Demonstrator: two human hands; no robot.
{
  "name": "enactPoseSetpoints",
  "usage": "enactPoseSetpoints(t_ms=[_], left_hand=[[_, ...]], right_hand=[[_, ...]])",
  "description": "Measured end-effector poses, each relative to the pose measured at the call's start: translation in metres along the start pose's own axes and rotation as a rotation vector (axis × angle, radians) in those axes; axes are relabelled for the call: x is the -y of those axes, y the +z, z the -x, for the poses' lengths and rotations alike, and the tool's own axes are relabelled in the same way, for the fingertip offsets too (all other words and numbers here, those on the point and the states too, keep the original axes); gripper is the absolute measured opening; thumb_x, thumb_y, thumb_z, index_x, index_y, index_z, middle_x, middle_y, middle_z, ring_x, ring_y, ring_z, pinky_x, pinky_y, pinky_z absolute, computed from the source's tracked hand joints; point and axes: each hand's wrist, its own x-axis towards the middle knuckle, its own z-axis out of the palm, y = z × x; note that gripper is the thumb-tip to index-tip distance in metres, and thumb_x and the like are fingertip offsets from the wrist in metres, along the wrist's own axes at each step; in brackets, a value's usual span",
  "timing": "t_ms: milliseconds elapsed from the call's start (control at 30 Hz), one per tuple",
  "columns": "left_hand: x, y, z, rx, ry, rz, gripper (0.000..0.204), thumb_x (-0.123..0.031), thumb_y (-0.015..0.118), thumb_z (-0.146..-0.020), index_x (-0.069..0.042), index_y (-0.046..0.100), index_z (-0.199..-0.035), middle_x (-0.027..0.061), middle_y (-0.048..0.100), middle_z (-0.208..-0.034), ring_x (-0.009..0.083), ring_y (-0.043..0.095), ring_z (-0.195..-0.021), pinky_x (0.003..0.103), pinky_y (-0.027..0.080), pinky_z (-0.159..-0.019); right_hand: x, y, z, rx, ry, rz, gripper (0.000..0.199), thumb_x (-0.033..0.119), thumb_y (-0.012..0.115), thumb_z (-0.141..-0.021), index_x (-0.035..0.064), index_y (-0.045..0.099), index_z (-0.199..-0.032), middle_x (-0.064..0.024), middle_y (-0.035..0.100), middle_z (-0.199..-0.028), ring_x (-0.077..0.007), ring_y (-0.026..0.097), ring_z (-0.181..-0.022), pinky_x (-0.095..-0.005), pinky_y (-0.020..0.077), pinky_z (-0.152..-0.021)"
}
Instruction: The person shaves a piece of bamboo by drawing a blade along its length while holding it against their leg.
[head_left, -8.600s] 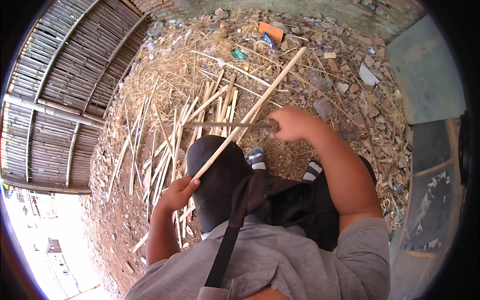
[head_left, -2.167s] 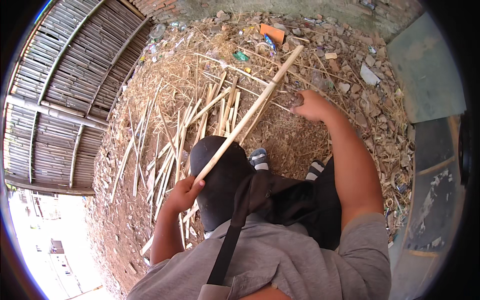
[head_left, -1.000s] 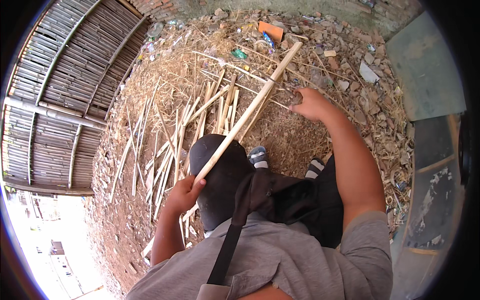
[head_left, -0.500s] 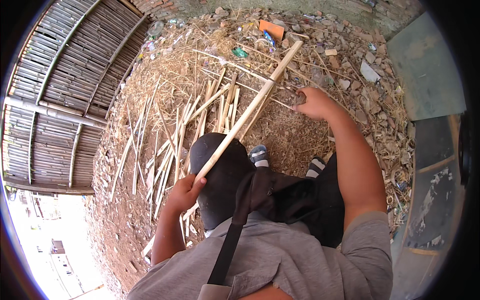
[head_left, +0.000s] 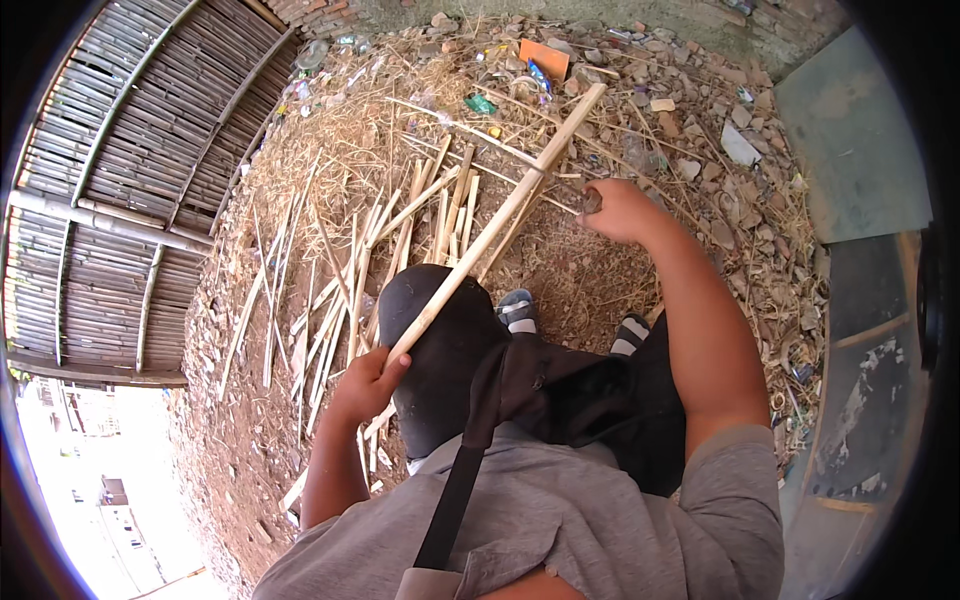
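Observation:
My left hand [head_left: 368, 385] is closed round the near end of a long pale bamboo strip [head_left: 470, 258]. The strip slants away to the upper right, passing over my dark-trousered knee [head_left: 405, 300]. In my right hand [head_left: 622, 212], fingers wrapped, is the handle of a knife [head_left: 593, 203]. Its thin dark blade meets the strip toward the far end, and part of it is hard to make out there. Below the strip's far half, a darker length runs close alongside it.
Several cut bamboo strips [head_left: 335, 330] lie on the ground to the left. Dry straw, stones and litter, including an orange piece [head_left: 543, 60], are scattered ahead. A bamboo-slat panel [head_left: 110, 170] stands at left, grey panels [head_left: 855, 140] at right. My sandalled feet [head_left: 517, 310] are below.
My right hand has shifted slightly left and down with the knife, and less of the blade shows beyond the strip. My left hand and the strip stay nearly still.

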Motion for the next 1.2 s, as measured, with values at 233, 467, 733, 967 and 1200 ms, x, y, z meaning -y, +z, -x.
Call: enactPoseSetpoints(t_ms=[233, 467, 733, 967, 1200], left_hand=[[0.004, 0.001, 0.000, -0.013, 0.018, 0.002, 0.055, -0.051, 0.059, -0.101, 0.001, 0.060, -0.084, 0.0162, 0.059, -0.068, 0.0263, 0.057, -0.066, 0.042, 0.046, -0.065], [0.003, 0.003, 0.002, -0.033, 0.006, -0.028, 0.055, -0.051, 0.059, -0.100, 0.001, 0.059, -0.084, 0.0177, 0.059, -0.069, 0.0284, 0.057, -0.065, 0.043, 0.046, -0.064], [-0.004, 0.002, 0.002, -0.034, -0.008, -0.045, 0.054, -0.051, 0.060, -0.100, 0.000, 0.059, -0.085, 0.0187, 0.059, -0.069, 0.0303, 0.058, -0.065, 0.044, 0.046, -0.063], [0.005, 0.005, 0.003, -0.052, 0.016, -0.018, 0.055, -0.051, 0.059, -0.101, 0.001, 0.059, -0.084, 0.0173, 0.058, -0.067, 0.0278, 0.056, -0.063, 0.043, 0.045, -0.062], [0.000, -0.002, -0.002, 0.009, 0.025, 0.030, 0.055, -0.051, 0.058, -0.102, 0.001, 0.059, -0.083, 0.0108, 0.056, -0.067, 0.0192, 0.052, -0.065, 0.040, 0.045, -0.062]], right_hand=[[0.029, 0.012, 0.010, 0.151, -0.176, 0.072, 0.046, 0.030, 0.078, -0.082, 0.0000, 0.069, -0.116, -0.0209, 0.072, -0.100, -0.0372, 0.070, -0.096, -0.0451, 0.0543, -0.085], [0.025, 0.009, 0.005, 0.178, -0.182, 0.038, 0.050, 0.036, 0.079, -0.082, 0.0019, 0.069, -0.118, -0.0204, 0.072, -0.101, -0.0365, 0.070, -0.098, -0.0439, 0.0541, -0.087], [0.008, 0.008, 0.003, 0.037, -0.067, 0.046, 0.048, 0.033, 0.080, -0.082, 0.0035, 0.069, -0.117, -0.0201, 0.071, -0.106, -0.0357, 0.069, -0.101, -0.0439, 0.0542, -0.088], [0.049, 0.021, 0.014, 0.273, -0.271, 0.122, 0.048, 0.035, 0.080, -0.080, 0.0044, 0.070, -0.116, -0.0186, 0.073, -0.101, -0.0342, 0.071, -0.097, -0.0438, 0.0549, -0.086], [-0.004, 0.009, -0.001, -0.004, 0.062, -0.083, 0.059, 0.034, 0.080, -0.081, 0.0015, 0.065, -0.128, -0.0212, 0.070, -0.117, -0.0355, 0.068, -0.111, -0.0416, 0.0524, -0.097]])
